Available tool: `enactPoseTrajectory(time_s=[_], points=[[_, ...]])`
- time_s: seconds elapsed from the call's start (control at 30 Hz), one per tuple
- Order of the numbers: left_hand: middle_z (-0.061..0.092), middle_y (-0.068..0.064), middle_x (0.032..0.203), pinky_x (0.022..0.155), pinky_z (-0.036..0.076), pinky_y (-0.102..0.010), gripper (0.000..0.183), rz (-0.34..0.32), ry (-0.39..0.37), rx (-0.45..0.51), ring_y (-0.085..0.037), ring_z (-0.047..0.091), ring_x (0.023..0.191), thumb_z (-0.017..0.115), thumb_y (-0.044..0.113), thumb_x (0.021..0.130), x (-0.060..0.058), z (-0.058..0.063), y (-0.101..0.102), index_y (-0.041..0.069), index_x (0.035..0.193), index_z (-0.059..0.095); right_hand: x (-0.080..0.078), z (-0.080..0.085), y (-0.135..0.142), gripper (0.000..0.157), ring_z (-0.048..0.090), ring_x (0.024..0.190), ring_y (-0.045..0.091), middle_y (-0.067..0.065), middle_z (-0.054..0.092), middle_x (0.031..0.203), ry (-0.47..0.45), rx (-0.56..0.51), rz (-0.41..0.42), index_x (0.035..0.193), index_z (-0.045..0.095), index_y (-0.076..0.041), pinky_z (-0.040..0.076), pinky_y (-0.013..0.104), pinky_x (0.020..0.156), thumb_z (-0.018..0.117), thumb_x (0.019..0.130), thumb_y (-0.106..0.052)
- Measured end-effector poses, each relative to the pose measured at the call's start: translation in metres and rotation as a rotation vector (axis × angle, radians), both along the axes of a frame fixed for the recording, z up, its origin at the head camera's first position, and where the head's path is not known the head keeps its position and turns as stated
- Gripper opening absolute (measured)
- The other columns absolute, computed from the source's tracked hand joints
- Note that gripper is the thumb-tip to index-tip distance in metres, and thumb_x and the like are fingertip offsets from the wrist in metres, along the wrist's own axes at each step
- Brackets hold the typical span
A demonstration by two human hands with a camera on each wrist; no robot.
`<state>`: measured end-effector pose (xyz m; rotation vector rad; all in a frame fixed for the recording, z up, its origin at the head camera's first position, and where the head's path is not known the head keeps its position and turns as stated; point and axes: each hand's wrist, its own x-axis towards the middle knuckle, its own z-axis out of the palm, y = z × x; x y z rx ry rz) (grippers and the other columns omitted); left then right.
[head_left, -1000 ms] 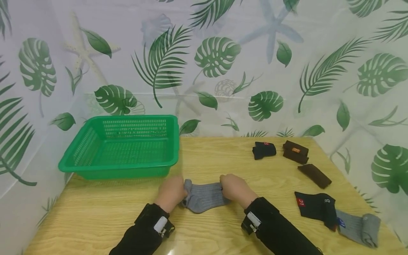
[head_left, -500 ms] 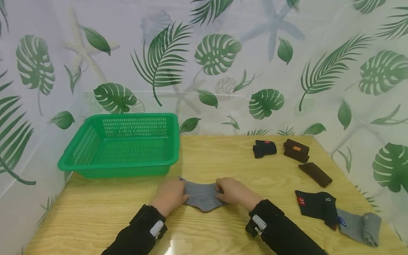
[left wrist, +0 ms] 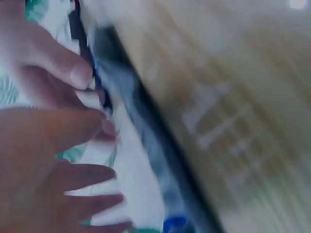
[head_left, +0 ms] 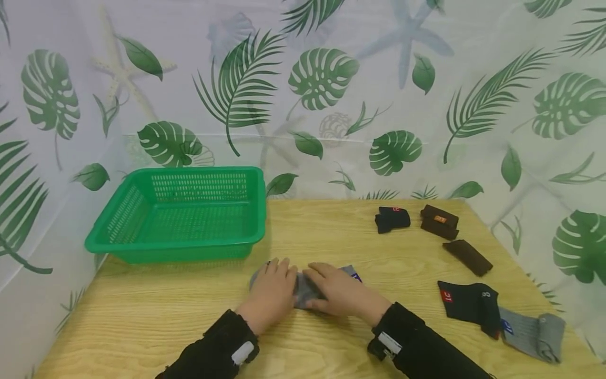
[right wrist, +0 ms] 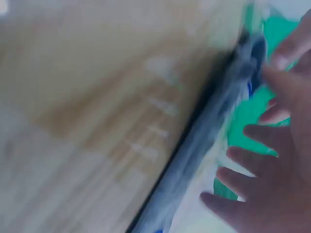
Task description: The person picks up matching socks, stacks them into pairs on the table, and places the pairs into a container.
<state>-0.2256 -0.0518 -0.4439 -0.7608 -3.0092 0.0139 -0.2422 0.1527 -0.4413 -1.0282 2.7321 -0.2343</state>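
Observation:
A grey sock (head_left: 303, 298) lies stretched sideways on the table, its blue-marked end showing at the right. My left hand (head_left: 273, 292) is spread over its left part, fingers extended. Over the right part is my right hand (head_left: 338, 289), its fingers also extended and pointing left. Much of the sock is hidden under the two hands. In the left wrist view the grey sock (left wrist: 146, 121) appears as a blurred strip beside spread fingers. The right wrist view shows straight, parted fingers of the right hand (right wrist: 272, 160) alongside the sock (right wrist: 194, 150).
A green basket (head_left: 189, 253) stands at the back left of the wooden table (head_left: 156, 316). On the right lie black socks (head_left: 393, 219), brown socks (head_left: 439, 222), another brown sock (head_left: 467, 257), a black sock (head_left: 466, 302) and a partly rolled grey sock (head_left: 525, 331).
Both hands gripped the sock's ends earlier; now their fingers are spread flat over it. The sock's blue mark has gone from its left end to its right end.

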Motion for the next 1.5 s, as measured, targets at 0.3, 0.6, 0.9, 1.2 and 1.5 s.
enactPoseTrajectory(time_s=[0.3, 0.6, 0.9, 1.2, 1.5], points=[[0.005, -0.011, 0.163, 0.115, 0.01, -0.058, 0.097, -0.045, -0.425, -0.057, -0.037, 0.002, 0.148, 0.048, 0.079, 0.081, -0.014, -0.014, -0.027, 0.026, 0.157, 0.018, -0.001, -0.028, 0.018, 0.098, -0.011, 0.148, 0.028, 0.004, -0.009, 0.163, -0.224, 0.14, -0.021, 0.158, 0.005, -0.023, -0.004, 0.061, 0.114, 0.04, 0.085, -0.079], [-0.004, -0.013, 0.163, 0.111, 0.001, -0.068, 0.107, -0.028, -0.476, -0.032, -0.035, -0.005, 0.148, 0.044, 0.085, 0.077, -0.022, -0.01, -0.059, 0.022, 0.158, 0.011, -0.007, -0.024, 0.057, 0.097, -0.019, 0.146, 0.031, 0.014, -0.018, 0.16, -0.205, 0.153, -0.104, 0.157, 0.002, -0.018, -0.008, 0.062, 0.112, 0.038, 0.088, -0.076], [0.009, -0.017, 0.161, 0.117, 0.01, -0.054, 0.118, -0.192, -0.395, -0.093, -0.036, 0.004, 0.148, 0.046, 0.088, 0.073, 0.013, -0.002, -0.011, 0.007, 0.155, 0.022, 0.028, -0.008, 0.01, 0.107, -0.006, 0.148, 0.031, 0.013, -0.005, 0.162, -0.152, 0.185, 0.116, 0.156, 0.004, -0.006, 0.003, 0.059, 0.115, 0.035, 0.085, -0.08], [-0.01, -0.005, 0.163, 0.113, -0.005, -0.062, 0.106, -0.196, -0.544, -0.099, -0.032, -0.012, 0.147, 0.039, 0.091, 0.071, 0.012, -0.031, -0.029, 0.038, 0.156, 0.004, 0.045, -0.015, 0.029, 0.1, -0.009, 0.148, 0.027, 0.007, -0.009, 0.163, -0.218, 0.237, 0.152, 0.158, 0.003, -0.019, 0.004, 0.059, 0.115, 0.041, 0.086, -0.077], [0.031, -0.024, 0.152, 0.111, 0.017, -0.065, 0.062, -0.203, -0.417, 0.302, -0.048, 0.018, 0.142, 0.065, 0.048, 0.09, 0.011, 0.014, -0.04, 0.009, 0.138, 0.054, 0.043, 0.017, 0.097, 0.072, 0.026, 0.14, 0.044, 0.023, 0.024, 0.156, 0.042, -0.098, -0.127, 0.149, 0.036, -0.003, 0.027, 0.062, 0.108, 0.06, 0.094, -0.045]])
